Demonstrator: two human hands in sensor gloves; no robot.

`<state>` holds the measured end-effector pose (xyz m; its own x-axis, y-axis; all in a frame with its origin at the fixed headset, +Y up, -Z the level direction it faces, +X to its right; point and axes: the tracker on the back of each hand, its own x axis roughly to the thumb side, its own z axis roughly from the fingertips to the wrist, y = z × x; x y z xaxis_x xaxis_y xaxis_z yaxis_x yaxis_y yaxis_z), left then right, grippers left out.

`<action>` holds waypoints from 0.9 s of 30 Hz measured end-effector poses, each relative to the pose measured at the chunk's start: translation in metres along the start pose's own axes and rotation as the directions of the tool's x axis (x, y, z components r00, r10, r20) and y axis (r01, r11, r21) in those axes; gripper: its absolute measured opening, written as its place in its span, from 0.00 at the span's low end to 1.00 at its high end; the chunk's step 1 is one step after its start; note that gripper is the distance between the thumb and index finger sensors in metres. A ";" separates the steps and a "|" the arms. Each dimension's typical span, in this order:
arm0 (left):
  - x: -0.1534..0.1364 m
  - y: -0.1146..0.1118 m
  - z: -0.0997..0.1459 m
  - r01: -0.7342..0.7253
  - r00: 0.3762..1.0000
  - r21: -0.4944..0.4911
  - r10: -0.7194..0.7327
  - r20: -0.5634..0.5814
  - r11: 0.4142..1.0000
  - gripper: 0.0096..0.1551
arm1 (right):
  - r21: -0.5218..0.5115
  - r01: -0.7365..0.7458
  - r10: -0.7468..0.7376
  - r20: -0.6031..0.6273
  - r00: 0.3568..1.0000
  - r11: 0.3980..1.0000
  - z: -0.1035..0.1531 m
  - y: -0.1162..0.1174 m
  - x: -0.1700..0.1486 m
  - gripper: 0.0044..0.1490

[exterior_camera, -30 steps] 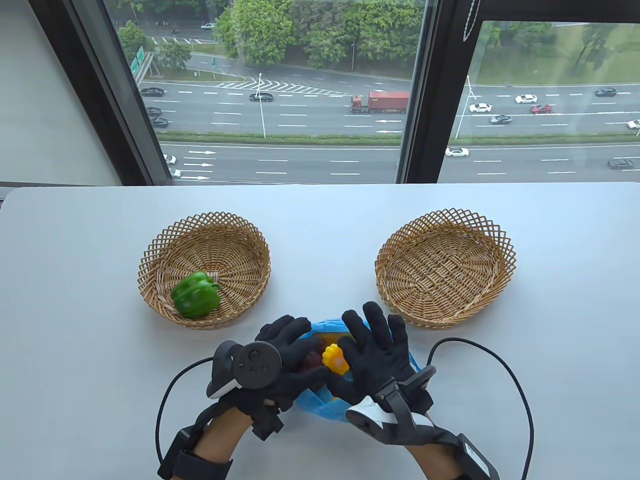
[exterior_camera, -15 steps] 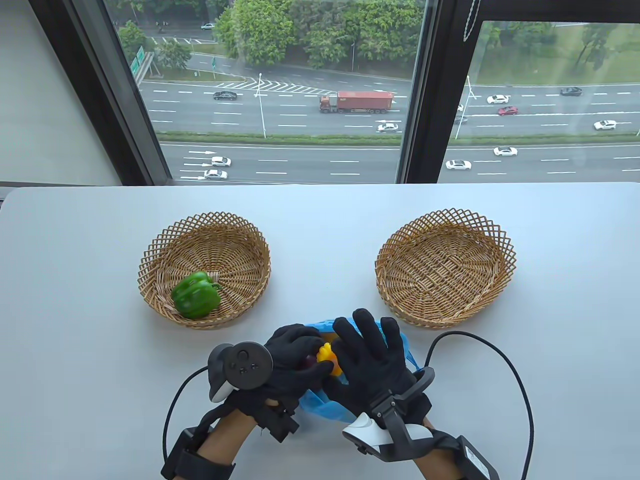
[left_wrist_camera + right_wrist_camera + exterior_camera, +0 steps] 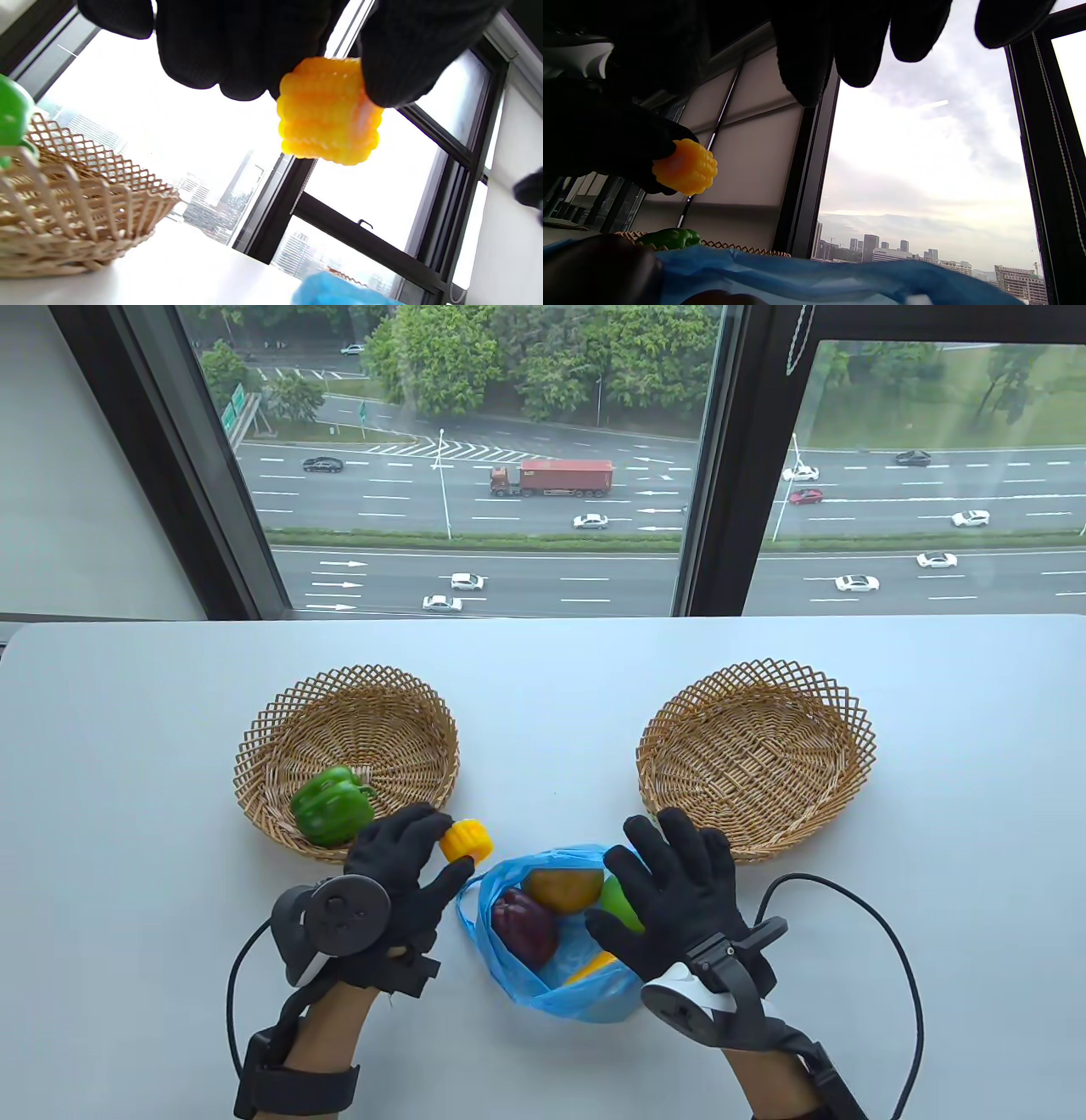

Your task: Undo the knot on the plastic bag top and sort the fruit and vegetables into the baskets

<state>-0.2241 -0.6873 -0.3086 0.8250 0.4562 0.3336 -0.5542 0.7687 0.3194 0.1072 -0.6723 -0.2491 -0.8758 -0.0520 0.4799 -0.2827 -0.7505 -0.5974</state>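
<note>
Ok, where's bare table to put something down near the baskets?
Free: the strip between the left basket and right basket, and the table behind both. Crowded: the near middle, with the bag and both hands.

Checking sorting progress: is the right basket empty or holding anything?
Empty. The right basket shows only bare wicker in the table view; the green pepper lies in the left basket.

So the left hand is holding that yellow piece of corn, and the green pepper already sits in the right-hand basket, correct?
Not quite. The left hand does pinch the corn piece, but the green pepper lies in the left basket, not the right one. The right basket holds nothing, as the table view shows.
</note>
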 end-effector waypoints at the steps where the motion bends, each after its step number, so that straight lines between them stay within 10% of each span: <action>1: -0.007 0.000 0.000 0.025 0.999 0.005 -0.025 -0.021 1.000 0.37 | 0.006 0.013 -0.012 -0.006 1.000 1.000 0.000 0.001 -0.002 0.45; 27: -0.076 -0.004 -0.008 0.319 0.914 -0.017 -0.313 -0.257 0.948 0.38 | 0.070 0.069 -0.067 -0.029 0.997 0.995 0.000 0.007 -0.009 0.44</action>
<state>-0.2843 -0.7214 -0.3423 0.9561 0.2922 -0.0227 -0.2600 0.8814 0.3943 0.1134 -0.6771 -0.2573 -0.8657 0.0175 0.5003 -0.3146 -0.7964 -0.5164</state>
